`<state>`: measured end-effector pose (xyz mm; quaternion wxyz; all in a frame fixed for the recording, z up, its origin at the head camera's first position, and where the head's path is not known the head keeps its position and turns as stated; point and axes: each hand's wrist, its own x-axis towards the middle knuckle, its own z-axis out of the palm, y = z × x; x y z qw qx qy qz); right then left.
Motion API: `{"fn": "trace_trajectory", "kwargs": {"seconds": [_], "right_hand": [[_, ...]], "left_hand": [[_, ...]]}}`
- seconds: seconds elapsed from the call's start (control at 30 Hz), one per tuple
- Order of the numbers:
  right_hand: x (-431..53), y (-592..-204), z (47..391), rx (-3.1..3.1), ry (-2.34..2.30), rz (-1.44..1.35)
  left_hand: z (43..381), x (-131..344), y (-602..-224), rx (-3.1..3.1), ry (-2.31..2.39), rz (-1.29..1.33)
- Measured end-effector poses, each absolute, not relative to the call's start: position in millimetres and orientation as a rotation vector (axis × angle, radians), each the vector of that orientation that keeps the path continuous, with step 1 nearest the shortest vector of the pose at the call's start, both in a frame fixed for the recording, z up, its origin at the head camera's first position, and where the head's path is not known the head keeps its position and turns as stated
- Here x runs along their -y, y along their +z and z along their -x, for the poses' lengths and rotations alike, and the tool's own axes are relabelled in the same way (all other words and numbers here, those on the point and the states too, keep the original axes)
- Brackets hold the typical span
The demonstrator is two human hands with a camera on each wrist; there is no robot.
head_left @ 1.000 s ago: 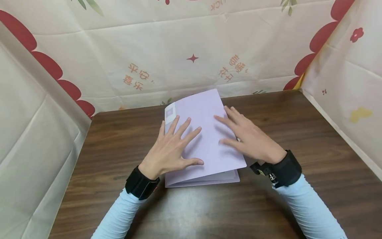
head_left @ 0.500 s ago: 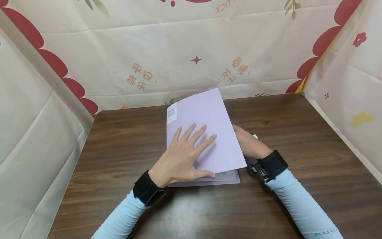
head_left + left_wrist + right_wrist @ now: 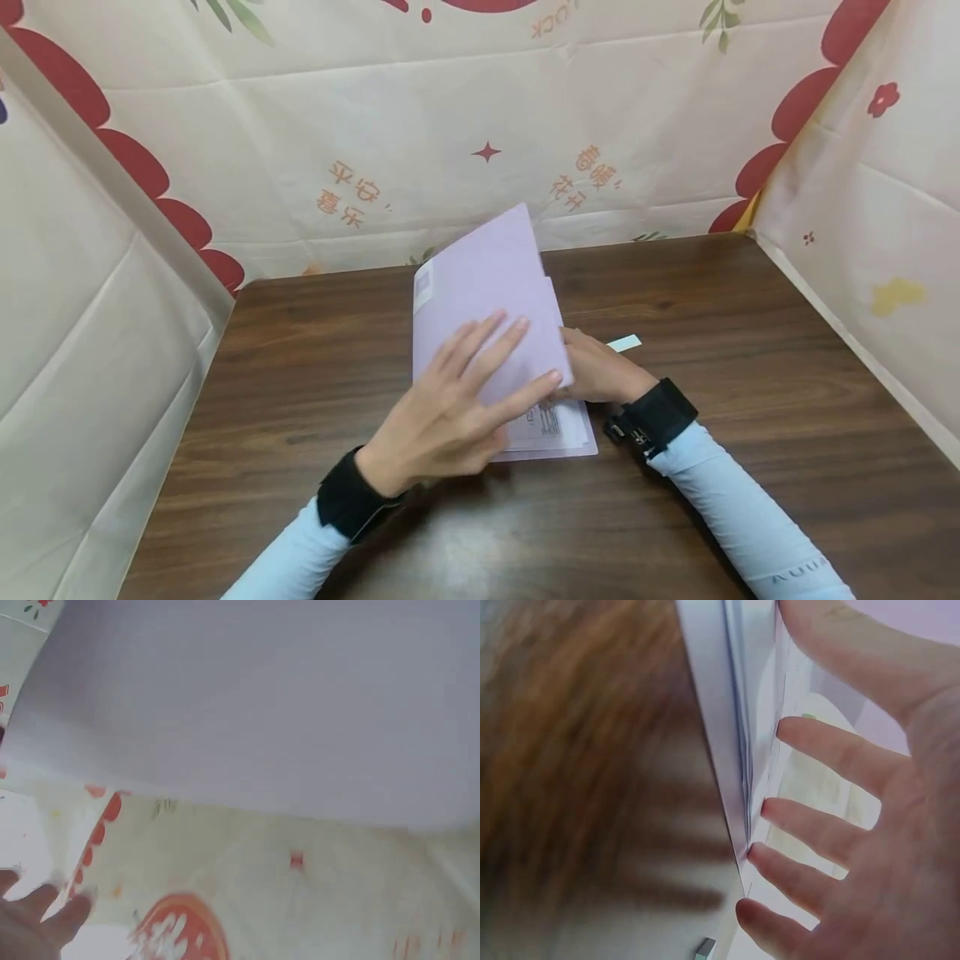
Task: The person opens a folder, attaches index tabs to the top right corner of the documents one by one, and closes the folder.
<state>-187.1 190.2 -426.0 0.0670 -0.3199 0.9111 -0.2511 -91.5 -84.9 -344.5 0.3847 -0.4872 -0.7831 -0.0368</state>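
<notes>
Head view: the lilac folder (image 3: 480, 279) rests on the table (image 3: 300, 375), its cover tilted up at the free side and its label (image 3: 423, 285) at the upper left. A printed sheet (image 3: 546, 423) is exposed below the cover. The left hand (image 3: 442, 400) lies across the cover's lower part, blurred, fingers spread; the forefinger reaches the cover's free edge. The right hand (image 3: 600, 367) is at the folder's right side, partly hidden by the cover. A pale strip (image 3: 624, 342) shows just beyond it on the table.

Left wrist view: the cover fills the upper part. The left fingers, at the lower left, are apart and clamped on nothing visible here; contact with the cover cannot be confirmed from this angle.

Right wrist view: the right fingers are straight and apart, their tips at the edges of the folder's layers, with no clamp on any of them. A small grey block (image 3: 706, 949) shows at the lower edge; its identity cannot be told.

Assessment: the step in hand appears to be managing the raised cover over the inner sheets. Whether it is being lifted or lowered cannot be determined. The next move would seem to call for left-hand control of the cover while the right fingers steady the sheets.
</notes>
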Motion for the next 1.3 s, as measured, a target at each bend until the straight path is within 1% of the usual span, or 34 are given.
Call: {"fn": "trace_trajectory", "kwargs": {"seconds": [0.07,0.13,0.23,0.37,0.47,0.57,0.67,0.8,0.9,1.0,1.13,1.3], "right_hand": [[-184.6,-425.8,190.2,-2.768,-0.628,0.949],[-181.9,-424.8,189.8,-2.786,-0.522,0.862],[-181.6,-424.9,190.0,-2.780,-0.487,0.810],[-183.3,-425.1,190.3,-2.788,-0.466,0.816],[-183.9,-422.8,191.1,-2.797,-0.459,0.829],[-185.5,-421.3,192.0,-2.798,-0.456,0.836],[-185.8,-422.6,192.0,-2.790,-0.469,0.823],[-183.1,-426.9,189.5,-2.767,-0.509,0.802],[-182.5,-428.2,188.0,-2.760,-0.518,0.809],[-182.3,-428.6,187.8,-2.760,-0.509,0.817],[-183.2,-428.6,187.5,-2.769,-0.463,0.850],[-184.2,-427.6,185.9,-2.779,-0.431,0.875]], "left_hand": [[85.5,101.4,-337.7,1.850,-0.027,1.179],[78.8,119.0,-331.4,1.749,0.045,1.080],[68.1,147.1,-327.8,1.699,0.119,0.881],[58.6,186.6,-333.1,1.679,0.118,0.597],[51.5,212.7,-339.0,1.718,0.089,0.446],[39.9,234.9,-347.6,1.913,0.073,0.364],[30.6,258.6,-362.9,2.324,0.069,0.310],[29.7,284.1,-391.6,2.833,0.008,0.204],[33.2,290.8,-406.9,3.002,-0.063,0.140],[36.8,291.3,-411.0,3.063,-0.078,0.100],[44.3,279.0,-401.4,3.058,-0.040,0.083],[56.9,245.0,-382.5,3.006,-0.001,0.144]]}}
